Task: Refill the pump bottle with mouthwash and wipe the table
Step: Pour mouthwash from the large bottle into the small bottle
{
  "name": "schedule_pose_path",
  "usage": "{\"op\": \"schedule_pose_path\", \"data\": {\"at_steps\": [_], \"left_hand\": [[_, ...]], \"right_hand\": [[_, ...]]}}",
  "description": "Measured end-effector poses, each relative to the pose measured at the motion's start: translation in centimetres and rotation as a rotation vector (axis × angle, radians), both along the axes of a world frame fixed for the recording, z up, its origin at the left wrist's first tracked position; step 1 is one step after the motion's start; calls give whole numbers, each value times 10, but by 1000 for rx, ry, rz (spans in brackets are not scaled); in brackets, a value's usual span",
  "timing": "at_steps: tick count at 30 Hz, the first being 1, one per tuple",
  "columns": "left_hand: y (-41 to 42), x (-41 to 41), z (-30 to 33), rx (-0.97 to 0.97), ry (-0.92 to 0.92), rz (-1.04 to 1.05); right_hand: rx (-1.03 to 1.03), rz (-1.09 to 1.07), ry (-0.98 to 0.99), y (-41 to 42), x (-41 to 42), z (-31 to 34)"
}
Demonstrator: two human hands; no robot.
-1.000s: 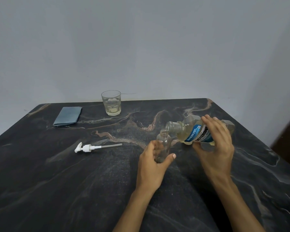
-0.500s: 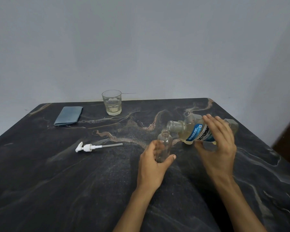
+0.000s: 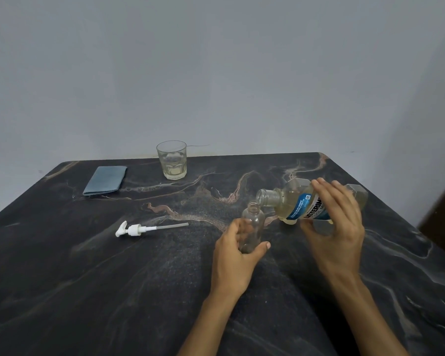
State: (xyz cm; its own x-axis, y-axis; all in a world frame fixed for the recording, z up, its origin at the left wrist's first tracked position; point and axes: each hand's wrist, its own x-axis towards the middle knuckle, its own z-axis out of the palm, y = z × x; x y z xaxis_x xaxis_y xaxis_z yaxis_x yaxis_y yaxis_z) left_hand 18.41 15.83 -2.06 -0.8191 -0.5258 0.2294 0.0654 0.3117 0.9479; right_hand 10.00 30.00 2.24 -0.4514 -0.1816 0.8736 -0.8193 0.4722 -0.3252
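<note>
The left hand (image 3: 238,255) is wrapped around the lower body of the small clear pump bottle (image 3: 252,228), thumb on the near side and fingers curled behind it, holding it upright on the dark marbled surface (image 3: 88,291). The bottle's neck is open and it looks empty, though its clear wall makes the level hard to read.

The right hand (image 3: 337,227) grips the mouthwash bottle (image 3: 297,204) from above, fingers over the label and thumb underneath. That bottle lies tipped almost flat, its long axis running right to left, with its uncapped mouth pointing left. The mouth sits just to the right of the small bottle's neck and slightly above it, close but not over the opening. The pale yellow liquid pools along the low side and has not visibly reached the mouth; no stream is seen.

So the pour looks about to start, and it turns on that small gap: the big mouth needs to come left over the narrow neck before the tilt steepens, or the liquid will likely run down the outside onto the surface.

The pump head (image 3: 136,229) with its tube lies on its side well to the left. A folded blue cloth (image 3: 106,179) and a glass (image 3: 172,160) holding a little pale liquid stand near the far edge, apart from both hands.
</note>
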Motion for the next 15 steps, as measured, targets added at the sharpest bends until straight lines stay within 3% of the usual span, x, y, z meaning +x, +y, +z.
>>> {"op": "schedule_pose_path", "data": {"at_steps": [15], "left_hand": [[0,-1,-2,-5,11,5]], "right_hand": [[31,-13,7,3,-1,2]]}}
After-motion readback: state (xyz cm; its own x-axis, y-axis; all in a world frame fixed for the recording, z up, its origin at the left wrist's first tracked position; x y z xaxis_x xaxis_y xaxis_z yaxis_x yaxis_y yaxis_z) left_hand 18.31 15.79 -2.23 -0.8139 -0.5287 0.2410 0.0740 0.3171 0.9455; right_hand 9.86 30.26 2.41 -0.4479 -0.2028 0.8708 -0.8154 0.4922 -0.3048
